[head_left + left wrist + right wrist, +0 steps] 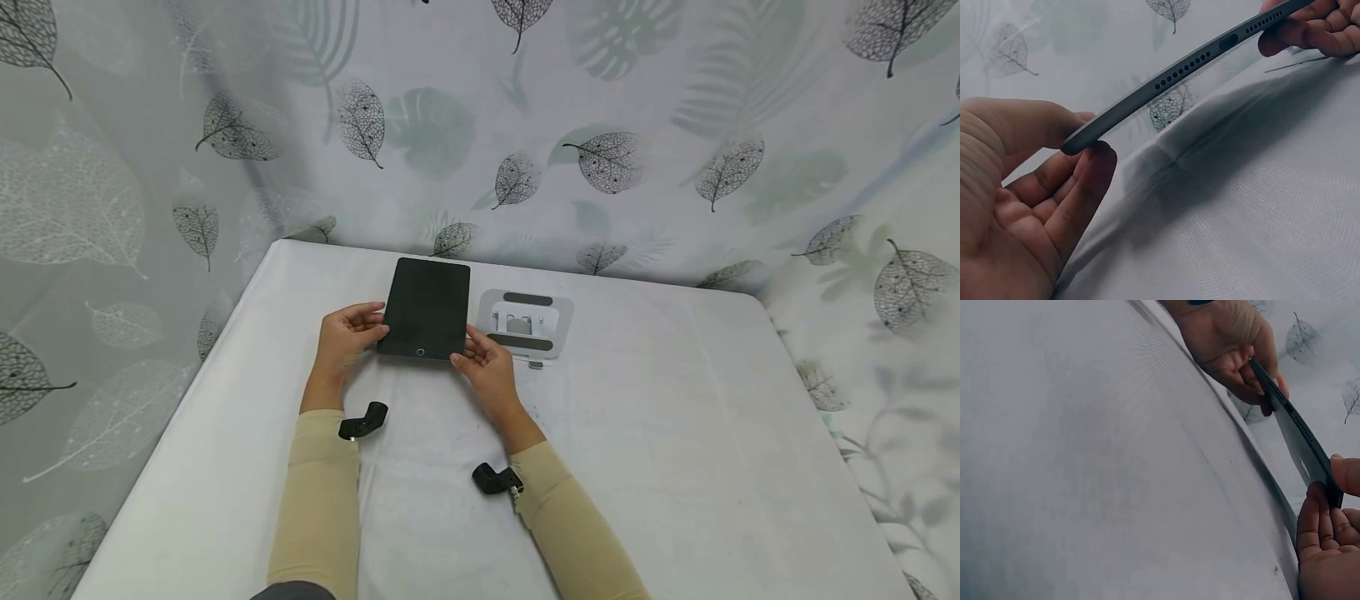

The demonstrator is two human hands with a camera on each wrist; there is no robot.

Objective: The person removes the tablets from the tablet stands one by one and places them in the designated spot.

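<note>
A black tablet [427,308] with a round home button is held up off the white table between both hands. My left hand [348,337] pinches its left edge near the lower corner, thumb on the screen side and fingers beneath. On the opposite edge my right hand [487,367] pinches the lower right corner the same way. In the left wrist view the tablet's edge [1185,67] shows speaker holes and a charging port, with a gap above the cloth. The right wrist view shows the tablet [1300,434] edge-on, tilted, gripped by both hands.
Just right of the tablet lies a grey-white stand [558,325] with dark pads and a metal hinge, flat on the table. White cloth covers the table [660,450]. Leaf-patterned curtains [450,125] hang behind and at the sides. Black camera mounts [363,422] sit on both wrists.
</note>
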